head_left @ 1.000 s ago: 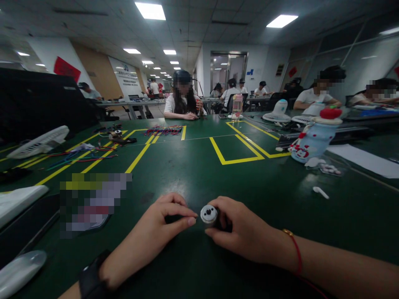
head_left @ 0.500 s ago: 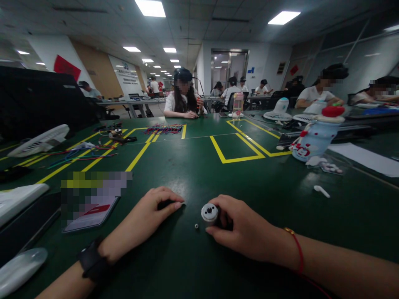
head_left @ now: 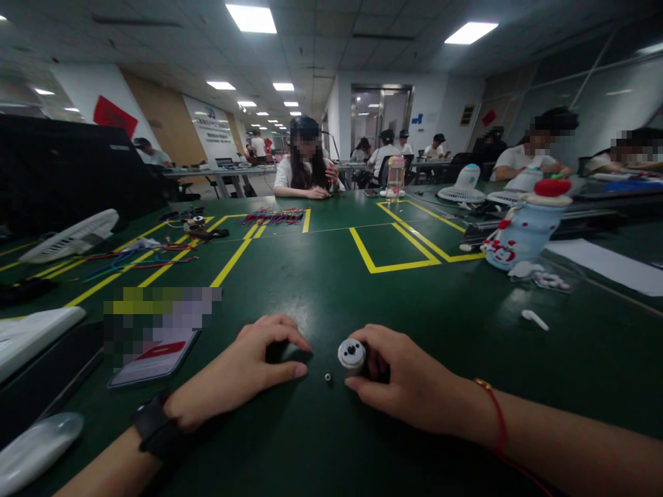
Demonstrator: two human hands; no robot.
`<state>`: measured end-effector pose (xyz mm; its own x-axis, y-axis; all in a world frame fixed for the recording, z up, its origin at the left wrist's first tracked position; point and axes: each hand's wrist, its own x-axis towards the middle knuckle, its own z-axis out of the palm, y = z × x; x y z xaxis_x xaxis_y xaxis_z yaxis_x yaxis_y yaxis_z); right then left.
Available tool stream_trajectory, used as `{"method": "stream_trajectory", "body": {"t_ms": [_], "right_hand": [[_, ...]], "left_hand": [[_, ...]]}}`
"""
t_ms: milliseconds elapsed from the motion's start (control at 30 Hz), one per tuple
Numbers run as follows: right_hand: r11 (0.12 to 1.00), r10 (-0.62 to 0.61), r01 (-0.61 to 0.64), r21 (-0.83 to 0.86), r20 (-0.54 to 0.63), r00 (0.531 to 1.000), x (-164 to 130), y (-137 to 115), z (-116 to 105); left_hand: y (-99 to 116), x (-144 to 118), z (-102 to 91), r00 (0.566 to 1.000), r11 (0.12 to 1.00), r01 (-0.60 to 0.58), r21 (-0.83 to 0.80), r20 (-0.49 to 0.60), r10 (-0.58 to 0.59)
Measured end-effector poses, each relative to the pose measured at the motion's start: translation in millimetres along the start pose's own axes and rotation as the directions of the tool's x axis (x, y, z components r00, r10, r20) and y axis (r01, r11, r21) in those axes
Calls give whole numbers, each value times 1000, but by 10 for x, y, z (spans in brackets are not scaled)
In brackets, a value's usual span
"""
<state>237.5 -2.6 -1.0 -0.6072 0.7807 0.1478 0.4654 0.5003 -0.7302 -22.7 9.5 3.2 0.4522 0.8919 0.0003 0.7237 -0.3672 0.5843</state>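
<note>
My right hand grips a small cylindrical part with a white round end and a dark hole, lying on the green table. Just left of it a tiny white ring rests loose on the table. My left hand, with a black watch on the wrist, sits to the left with fingers curled over a small dark thing that is mostly hidden under them. The thumb tip of that hand is a short way from the ring.
A phone lies at the left, beside white and black flat things at the table's edge. A blue bottle with a red cap and a small white piece are at the right. Wires, fans and seated people occupy the far side.
My left hand drew back from the white end of the part, and the tiny ring now lies on the table. That hand then curled over a dark thing. My right hand stayed put.
</note>
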Motion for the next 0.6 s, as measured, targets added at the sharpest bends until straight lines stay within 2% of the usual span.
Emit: {"method": "stream_trajectory", "body": {"t_ms": [67, 233, 433, 600], "right_hand": [[1000, 2, -2, 3, -4, 1000, 0, 2, 10], [1000, -12, 12, -7, -4, 1000, 6, -3, 23], [999, -33, 33, -42, 2, 999, 16, -18, 34], [997, -59, 59, -58, -8, 998, 21, -19, 51]], "left_hand": [[117, -22, 63, 999, 999, -34, 12, 30, 33], [301, -25, 194, 997, 992, -75, -98, -42, 72], [469, -19, 134, 955, 976, -102, -193, -294, 41], [595, 21, 153, 957, 972, -140, -190, -278, 83]]}}
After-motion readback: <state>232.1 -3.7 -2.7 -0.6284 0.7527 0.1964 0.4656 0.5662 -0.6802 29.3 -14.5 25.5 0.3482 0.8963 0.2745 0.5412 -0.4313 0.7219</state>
